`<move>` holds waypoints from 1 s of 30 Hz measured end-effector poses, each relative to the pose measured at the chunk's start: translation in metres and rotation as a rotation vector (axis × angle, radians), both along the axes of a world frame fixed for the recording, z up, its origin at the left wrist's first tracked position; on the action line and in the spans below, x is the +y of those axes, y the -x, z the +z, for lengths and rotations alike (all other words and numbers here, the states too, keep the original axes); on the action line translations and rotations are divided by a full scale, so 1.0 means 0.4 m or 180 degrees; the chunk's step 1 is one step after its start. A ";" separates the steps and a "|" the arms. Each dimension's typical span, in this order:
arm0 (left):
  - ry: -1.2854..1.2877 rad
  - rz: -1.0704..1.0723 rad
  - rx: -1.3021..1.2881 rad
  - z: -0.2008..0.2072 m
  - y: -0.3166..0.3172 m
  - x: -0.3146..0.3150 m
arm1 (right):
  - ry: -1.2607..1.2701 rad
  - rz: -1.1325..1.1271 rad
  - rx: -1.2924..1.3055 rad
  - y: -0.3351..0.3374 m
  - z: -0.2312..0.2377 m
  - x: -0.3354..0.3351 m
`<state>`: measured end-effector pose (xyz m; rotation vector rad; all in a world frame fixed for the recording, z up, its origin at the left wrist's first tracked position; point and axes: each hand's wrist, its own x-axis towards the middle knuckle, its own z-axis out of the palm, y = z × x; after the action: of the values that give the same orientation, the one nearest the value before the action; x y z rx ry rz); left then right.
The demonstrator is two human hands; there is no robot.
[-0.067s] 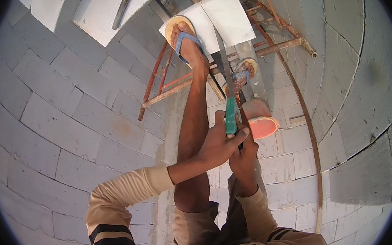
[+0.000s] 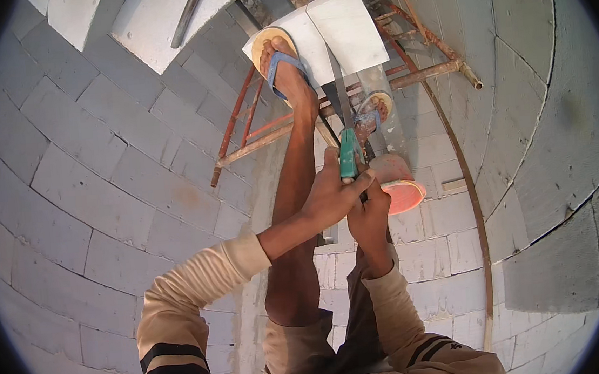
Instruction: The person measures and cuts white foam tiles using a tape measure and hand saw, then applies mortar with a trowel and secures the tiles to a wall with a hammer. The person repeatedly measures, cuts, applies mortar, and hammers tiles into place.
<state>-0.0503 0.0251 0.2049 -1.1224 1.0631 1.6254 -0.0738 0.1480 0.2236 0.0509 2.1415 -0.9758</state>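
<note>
Both of my hands are closed around the green handle of a hand saw [image 2: 347, 154]. My left hand [image 2: 329, 193] wraps the handle from the left, and my right hand [image 2: 370, 218] grips its near end, partly covered by the left. The long grey blade runs away from me into a cut in a white lightweight block [image 2: 350, 32]. A thin line continues from the blade to the block's far edge. My left foot, in a blue-strapped flip-flop [image 2: 275, 54], presses on the block's left part. The block's underside is hidden.
A rusty red metal trestle frame [image 2: 410, 76] stands around the block. My right foot in a flip-flop [image 2: 377, 103] is lower, on a grey beam. Below hangs or stands a reddish bucket [image 2: 401, 186]. Grey block walls [image 2: 130, 179] rise on both sides; more white blocks [image 2: 153, 23] lie far left.
My hands and the saw have moved forward, away from me, and the blade has slid farther into the block's cut. My feet have stayed in place.
</note>
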 end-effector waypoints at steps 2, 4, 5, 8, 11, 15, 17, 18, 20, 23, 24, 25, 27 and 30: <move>0.0597 0.0360 0.0010 -0.254 0.090 -0.063 | -0.0106 -0.0121 -0.0407 0.072 -0.248 -0.075; 0.0787 0.0445 -0.0133 -0.399 0.159 -0.108 | -0.0025 0.0022 -0.0173 0.110 -0.411 -0.120; 0.0963 0.0410 -0.0318 -0.416 0.176 -0.107 | -0.0115 0.0018 -0.0354 0.113 -0.432 -0.121; 0.0770 0.0373 -0.0444 -0.203 0.115 -0.036 | -0.0059 -0.0041 -0.0544 0.047 -0.239 -0.032; 0.0007 0.0142 0.0091 0.118 -0.013 0.027 | 0.0188 -0.0400 -0.0480 -0.050 0.062 0.068; -0.0169 0.0063 0.0087 0.041 -0.001 0.013 | -0.0095 -0.0391 -0.0844 -0.030 0.043 0.054; 0.0279 0.0219 -0.0182 -0.204 0.081 -0.041 | 0.0089 -0.0414 -0.0729 0.047 -0.200 -0.026; 0.0312 0.0404 -0.0138 -0.326 0.116 -0.087 | -0.0142 0.0035 -0.0475 0.082 -0.328 -0.070; 0.0626 0.0515 -0.0113 -0.449 0.154 -0.115 | -0.0184 0.0096 -0.0115 0.106 -0.462 -0.116; 0.0569 0.0369 -0.0309 -0.315 0.106 -0.069 | -0.0106 -0.0115 -0.0765 0.066 -0.332 -0.068; 0.0401 0.0246 -0.0136 -0.200 0.071 -0.036 | -0.0249 -0.0110 -0.0680 0.044 -0.219 -0.031; 0.0275 0.0173 0.0030 -0.067 0.031 0.002 | 0.0079 -0.0284 -0.0344 0.004 -0.083 0.006; -0.0014 0.0100 0.0151 0.118 -0.028 0.045 | -0.0043 -0.0187 -0.0460 -0.047 0.115 0.070; -0.0034 0.0034 0.0104 0.063 -0.010 0.040 | -0.0124 -0.0346 -0.0835 -0.039 0.077 0.075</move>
<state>-0.0464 0.0410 0.2299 -1.0996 1.0698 1.6612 -0.0581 0.1780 0.2543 0.3010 1.9316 -0.9339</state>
